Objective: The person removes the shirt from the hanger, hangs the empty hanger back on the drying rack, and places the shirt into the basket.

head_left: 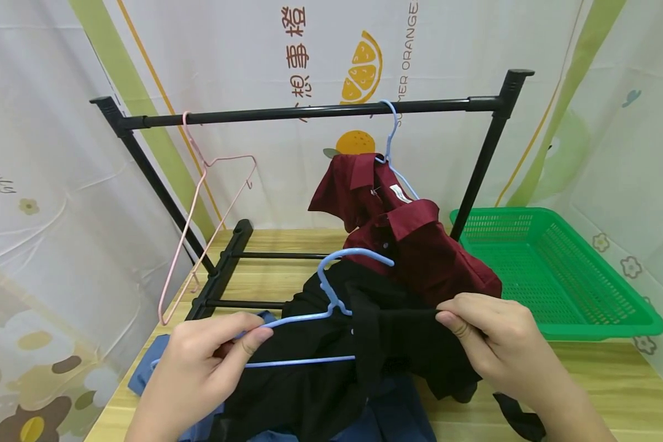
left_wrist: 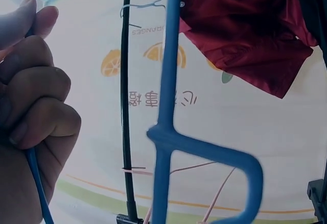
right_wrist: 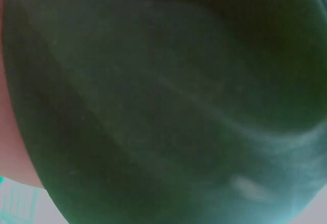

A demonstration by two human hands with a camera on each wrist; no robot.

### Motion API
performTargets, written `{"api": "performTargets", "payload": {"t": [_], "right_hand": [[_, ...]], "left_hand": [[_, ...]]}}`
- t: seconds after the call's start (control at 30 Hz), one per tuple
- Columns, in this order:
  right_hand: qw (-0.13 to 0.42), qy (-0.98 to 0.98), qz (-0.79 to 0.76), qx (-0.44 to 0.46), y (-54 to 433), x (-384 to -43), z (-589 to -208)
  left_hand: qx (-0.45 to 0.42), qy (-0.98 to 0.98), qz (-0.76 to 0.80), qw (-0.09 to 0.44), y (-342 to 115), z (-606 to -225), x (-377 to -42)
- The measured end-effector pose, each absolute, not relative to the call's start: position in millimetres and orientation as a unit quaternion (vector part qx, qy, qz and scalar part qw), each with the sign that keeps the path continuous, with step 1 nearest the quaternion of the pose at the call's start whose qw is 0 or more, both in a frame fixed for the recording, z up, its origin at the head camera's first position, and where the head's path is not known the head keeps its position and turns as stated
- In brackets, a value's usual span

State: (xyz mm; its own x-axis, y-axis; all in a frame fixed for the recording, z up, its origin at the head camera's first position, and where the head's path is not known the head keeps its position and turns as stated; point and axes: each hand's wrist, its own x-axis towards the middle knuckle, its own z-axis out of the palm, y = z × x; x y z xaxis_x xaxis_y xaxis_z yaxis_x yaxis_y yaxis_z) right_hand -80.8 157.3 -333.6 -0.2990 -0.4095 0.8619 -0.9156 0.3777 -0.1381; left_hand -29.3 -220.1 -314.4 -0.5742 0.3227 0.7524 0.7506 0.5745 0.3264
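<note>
My left hand point(head_left: 204, 362) pinches the left shoulder of a blue clothes hanger point(head_left: 331, 298) between thumb and forefinger. The hanger's hook points up and curves right. Its right part disappears inside a black shirt point(head_left: 304, 393), whose placket lies across it. At the right, my right hand point(head_left: 500, 334) pinches the upper edge of the shirt and holds it stretched sideways. In the left wrist view the hanger point(left_wrist: 166, 81) crosses close to the camera, beside the left hand point(left_wrist: 36, 91). Black cloth point(right_wrist: 153, 106) fills most of the right wrist view, hiding the fingers.
Behind the hands stands a black clothes rack point(head_left: 287, 113). From it hang a pink hanger point(head_left: 232, 158) at left and a maroon shirt point(head_left: 447, 264) on another blue hanger point(head_left: 389, 132). A green basket point(head_left: 585, 334) sits at right; blue garments point(head_left: 389, 411) lie under the black shirt.
</note>
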Motion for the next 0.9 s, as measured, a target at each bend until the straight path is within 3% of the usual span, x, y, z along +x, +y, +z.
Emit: {"api": "performTargets", "payload": {"t": [0.57,0.9], "right_hand": [[0.393,-0.741,0.326,0.437,164.9,-79.1,-330.8],[0.445,-0.747,0.323,0.373,184.5,-81.0,-327.9]], "left_hand": [[-0.311,-0.829,-0.332,0.325,-216.4,-314.6,-33.6],[-0.319,-0.785,-0.355,0.395,-227.4,-316.4,-38.9]]}}
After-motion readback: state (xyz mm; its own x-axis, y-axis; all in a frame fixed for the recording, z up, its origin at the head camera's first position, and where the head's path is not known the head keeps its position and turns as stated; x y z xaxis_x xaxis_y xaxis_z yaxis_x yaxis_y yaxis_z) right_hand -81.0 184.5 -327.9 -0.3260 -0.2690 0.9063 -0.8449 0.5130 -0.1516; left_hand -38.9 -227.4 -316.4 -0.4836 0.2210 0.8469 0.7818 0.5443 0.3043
